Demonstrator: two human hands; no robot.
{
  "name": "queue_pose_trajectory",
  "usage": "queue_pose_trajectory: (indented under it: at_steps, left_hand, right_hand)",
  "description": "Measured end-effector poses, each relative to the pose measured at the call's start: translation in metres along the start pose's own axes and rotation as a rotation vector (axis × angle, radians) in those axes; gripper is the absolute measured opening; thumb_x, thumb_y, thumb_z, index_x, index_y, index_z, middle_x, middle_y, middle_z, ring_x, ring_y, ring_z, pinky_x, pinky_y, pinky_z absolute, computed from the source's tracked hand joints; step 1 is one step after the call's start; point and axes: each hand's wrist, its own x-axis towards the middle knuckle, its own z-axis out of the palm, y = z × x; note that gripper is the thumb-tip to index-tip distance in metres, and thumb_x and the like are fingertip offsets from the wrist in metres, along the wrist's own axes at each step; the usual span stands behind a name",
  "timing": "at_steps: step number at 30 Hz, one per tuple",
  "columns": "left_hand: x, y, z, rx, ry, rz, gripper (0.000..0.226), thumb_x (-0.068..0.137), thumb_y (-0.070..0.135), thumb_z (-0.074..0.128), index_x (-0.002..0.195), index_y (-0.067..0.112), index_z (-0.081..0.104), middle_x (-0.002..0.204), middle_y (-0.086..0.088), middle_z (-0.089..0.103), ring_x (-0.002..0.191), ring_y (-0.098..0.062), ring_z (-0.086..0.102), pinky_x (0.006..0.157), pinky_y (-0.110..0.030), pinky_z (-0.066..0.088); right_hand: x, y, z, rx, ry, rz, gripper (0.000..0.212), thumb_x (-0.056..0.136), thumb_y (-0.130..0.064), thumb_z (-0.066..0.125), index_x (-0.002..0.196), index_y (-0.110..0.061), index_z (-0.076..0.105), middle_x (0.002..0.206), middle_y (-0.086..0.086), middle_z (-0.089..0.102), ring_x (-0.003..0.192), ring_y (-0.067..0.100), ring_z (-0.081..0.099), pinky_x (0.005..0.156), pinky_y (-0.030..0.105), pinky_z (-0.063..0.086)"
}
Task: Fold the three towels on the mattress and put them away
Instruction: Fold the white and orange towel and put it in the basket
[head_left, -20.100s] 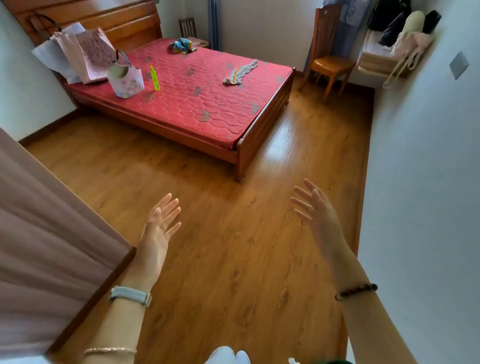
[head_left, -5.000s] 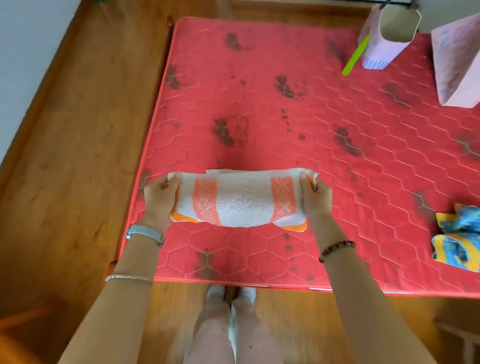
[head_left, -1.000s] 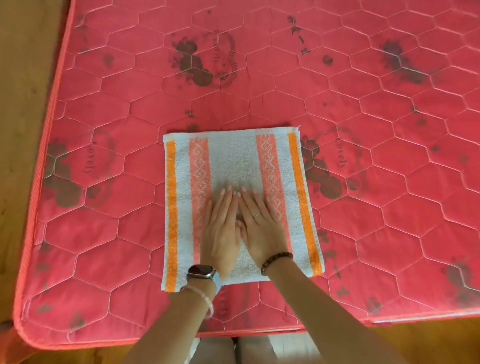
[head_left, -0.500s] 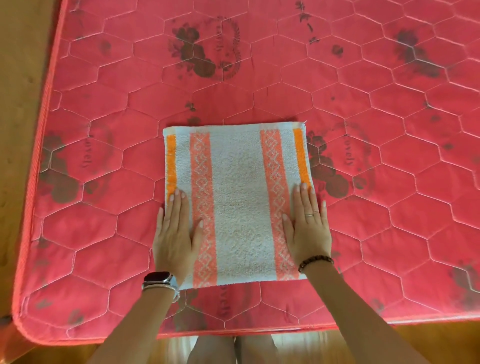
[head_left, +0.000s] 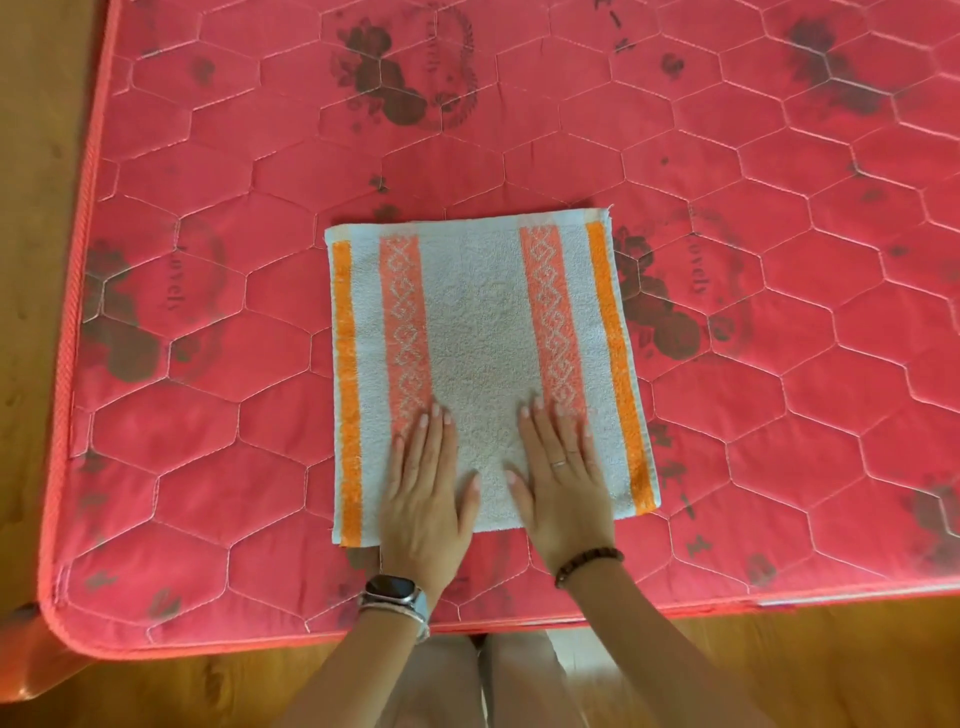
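At the far left a strip of brown wooden floor borders the red quilted mattress with hexagon stitching. The white terry towel with orange stripes and salmon patterned bands lies flat on the mattress near its front edge, straight ahead of the person. It looks close to square, and its stripes run away from the body. The left hand, a watch on its wrist, lies palm down on the towel's near part over the left salmon band, fingers straight and pointing forward. The right hand, with a bead bracelet on its wrist, mirrors it just beside the right band. A bare strip of towel separates the two hands, and neither pinches anything. Both heels sit at the near hem, equally close, while the far hem lies well beyond the fingertips. A next fold would probably bring one striped side across onto the other. No other towel is in view.
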Motion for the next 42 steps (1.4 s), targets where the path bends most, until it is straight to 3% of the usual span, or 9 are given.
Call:
queue_pose_trajectory:
  at_steps: [7, 11, 16, 22, 28, 33, 42]
  left_hand:
    - [-0.019, -0.052, -0.010, 0.027, -0.014, -0.053, 0.072, 0.101, 0.046, 0.032, 0.154, 0.000, 0.019, 0.165, -0.014, 0.012, 0.153, -0.024, 0.013, 0.121, -0.048, 0.022]
    - [-0.028, -0.056, -0.012, 0.020, -0.015, -0.094, 0.072, 0.100, 0.046, 0.032, 0.154, 0.000, 0.019, 0.164, -0.013, 0.014, 0.152, -0.024, 0.015, 0.120, -0.049, 0.023]
    - [0.001, -0.038, -0.021, -0.005, 0.023, -0.057, 0.068, 0.093, 0.027, 0.040, 0.154, 0.003, 0.024, 0.164, -0.009, 0.016, 0.152, -0.020, 0.014, 0.121, -0.051, 0.020]
    - [0.092, -0.010, -0.019, -0.095, 0.093, 0.046, 0.058, 0.098, 0.019, 0.033, 0.154, 0.004, 0.024, 0.164, -0.009, 0.018, 0.152, -0.020, 0.014, 0.122, -0.049, 0.020]
    - [0.168, -0.006, -0.010, -0.037, 0.105, 0.065, 0.052, 0.104, 0.022, 0.027, 0.153, 0.007, 0.025, 0.163, -0.006, 0.021, 0.152, -0.019, 0.015, 0.122, -0.046, 0.019]
    - [0.195, -0.031, -0.012, 0.019, 0.065, 0.101, 0.057, 0.104, 0.034, 0.027, 0.157, 0.014, 0.021, 0.165, -0.004, 0.016, 0.153, -0.019, 0.011, 0.123, -0.047, 0.015]
    - [0.214, -0.087, -0.025, 0.022, 0.071, -0.065, 0.069, 0.102, 0.052, 0.021, 0.157, 0.010, 0.019, 0.165, -0.004, 0.013, 0.153, -0.017, 0.009, 0.124, -0.042, 0.007]
  right_hand:
    - [-0.025, 0.064, -0.009, -0.064, -0.001, 0.199, 0.065, 0.100, -0.048, 0.021, 0.154, -0.012, 0.016, 0.162, 0.004, 0.012, 0.150, 0.020, 0.012, 0.120, 0.046, 0.018]
    - [-0.026, 0.067, -0.013, -0.041, -0.016, 0.217, 0.065, 0.101, -0.048, 0.015, 0.154, -0.010, 0.017, 0.162, 0.005, 0.013, 0.149, 0.020, 0.013, 0.120, 0.046, 0.017]
    - [0.017, 0.039, -0.031, 0.018, 0.060, 0.077, 0.059, 0.100, -0.039, 0.027, 0.152, -0.010, 0.023, 0.161, 0.004, 0.017, 0.150, 0.021, 0.010, 0.123, 0.040, 0.005]
    - [0.108, 0.000, -0.036, 0.097, 0.098, -0.065, 0.055, 0.102, -0.033, 0.026, 0.153, -0.013, 0.020, 0.162, 0.003, 0.014, 0.150, 0.018, 0.005, 0.122, 0.040, 0.007]
    - [0.179, -0.014, -0.026, -0.013, 0.018, -0.140, 0.055, 0.101, -0.032, 0.021, 0.153, -0.011, 0.021, 0.160, 0.005, 0.020, 0.150, 0.020, 0.007, 0.122, 0.043, 0.010]
    - [0.207, 0.005, -0.028, 0.000, 0.012, -0.143, 0.058, 0.101, -0.042, 0.021, 0.154, -0.018, 0.020, 0.161, 0.002, 0.017, 0.150, 0.021, 0.008, 0.122, 0.044, 0.006]
    - [0.220, 0.061, -0.042, -0.072, 0.081, 0.027, 0.059, 0.102, -0.045, 0.025, 0.155, -0.021, 0.013, 0.163, 0.000, 0.010, 0.150, 0.018, 0.006, 0.122, 0.042, 0.004]
